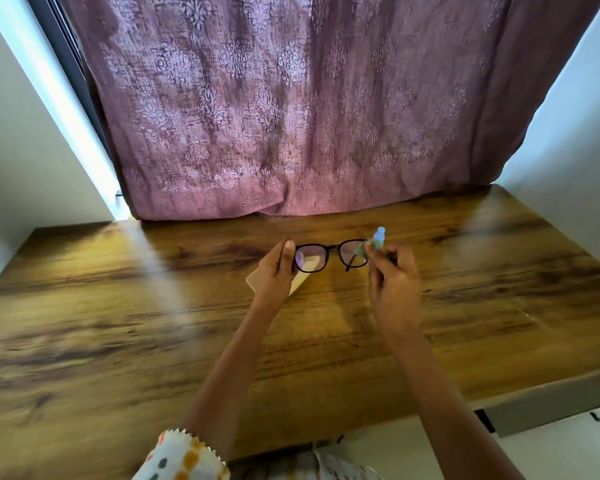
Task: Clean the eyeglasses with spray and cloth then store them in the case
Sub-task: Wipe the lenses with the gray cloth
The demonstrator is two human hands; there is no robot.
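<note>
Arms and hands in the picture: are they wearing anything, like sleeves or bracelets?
The left arm is bare up to a short white sleeve with orange, grey and reddish dots and a zigzag edge. The right arm is bare as far as the picture shows. No watch, bracelet or ring shows on the left hand or right hand.

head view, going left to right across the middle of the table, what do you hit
left hand → eyeglasses → right hand, which pinches the cloth at the lens on that side
</note>
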